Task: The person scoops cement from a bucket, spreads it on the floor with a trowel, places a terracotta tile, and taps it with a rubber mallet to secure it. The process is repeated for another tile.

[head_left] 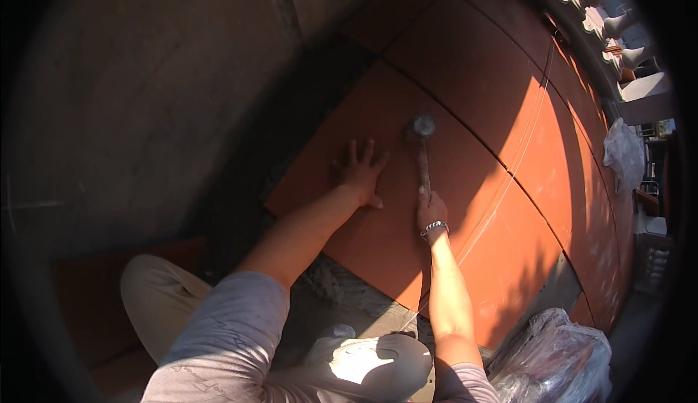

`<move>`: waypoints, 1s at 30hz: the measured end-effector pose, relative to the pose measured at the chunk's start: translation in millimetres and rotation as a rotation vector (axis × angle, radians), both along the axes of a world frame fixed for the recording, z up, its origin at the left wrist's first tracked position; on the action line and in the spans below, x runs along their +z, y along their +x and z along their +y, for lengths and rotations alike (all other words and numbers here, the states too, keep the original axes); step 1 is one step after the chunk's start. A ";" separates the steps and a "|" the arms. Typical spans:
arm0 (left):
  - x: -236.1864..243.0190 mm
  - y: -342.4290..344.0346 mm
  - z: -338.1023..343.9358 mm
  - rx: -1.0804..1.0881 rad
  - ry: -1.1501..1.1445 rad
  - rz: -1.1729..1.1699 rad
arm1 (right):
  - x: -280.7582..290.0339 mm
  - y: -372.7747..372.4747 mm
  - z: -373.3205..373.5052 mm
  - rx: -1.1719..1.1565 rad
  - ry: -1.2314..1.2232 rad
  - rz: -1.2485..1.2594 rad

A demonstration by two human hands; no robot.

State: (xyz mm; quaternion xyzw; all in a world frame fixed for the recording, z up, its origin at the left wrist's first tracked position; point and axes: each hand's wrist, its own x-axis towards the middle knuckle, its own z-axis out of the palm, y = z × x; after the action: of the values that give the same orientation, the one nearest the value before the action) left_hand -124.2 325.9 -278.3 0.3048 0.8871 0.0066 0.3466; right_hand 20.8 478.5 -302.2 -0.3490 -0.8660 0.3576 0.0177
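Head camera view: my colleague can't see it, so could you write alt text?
A person's right hand holds a mallet over a large red-orange tile, while the left hand lies spread on the same tile. Partly sunlit tiles adjoin it, and crumpled clear plastic lies at lower right.

Between the left hand (361,176), which is spreading over a large, flat, terracotta-red tile (398,185), and the pale-handled mallet with a round grey head (424,152), a narrow bare lane is running. The right hand (431,212) is wrapping the handle and bounding that lane on its right. Past the mallet, flat terracotta-red neighbouring tiles (465,61) are offering wider room toward the upper right. Thin, pale, straight strings (523,154) are crossing the right side diagonally, obstructing a sideways pass. A tall grey-brown wall (145,112) is blocking the left. Nearest the body, 2 bent knees in beige trousers (156,286) and a crumpled, clear-plastic-wrapped bundle (556,359) are crowding the approach.
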 end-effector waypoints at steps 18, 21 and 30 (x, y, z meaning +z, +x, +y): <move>-11.8 -22.4 -3.6 -0.184 0.066 0.123 | 18.6 -5.4 -19.4 -0.083 -0.204 -0.122; -6.8 -48.5 -4.6 -0.229 -0.004 0.144 | 25.2 19.1 -24.3 -0.125 -0.126 0.144; -15.0 -54.5 -5.4 -0.267 -0.087 0.166 | 24.8 71.2 -17.2 -0.372 -0.185 0.176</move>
State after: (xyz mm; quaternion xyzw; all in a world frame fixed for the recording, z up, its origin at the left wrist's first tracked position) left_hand -178.7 320.5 -293.3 0.4042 0.8637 -0.1034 0.2827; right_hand 92.0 461.3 -277.4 -0.4702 -0.7453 0.4553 0.1269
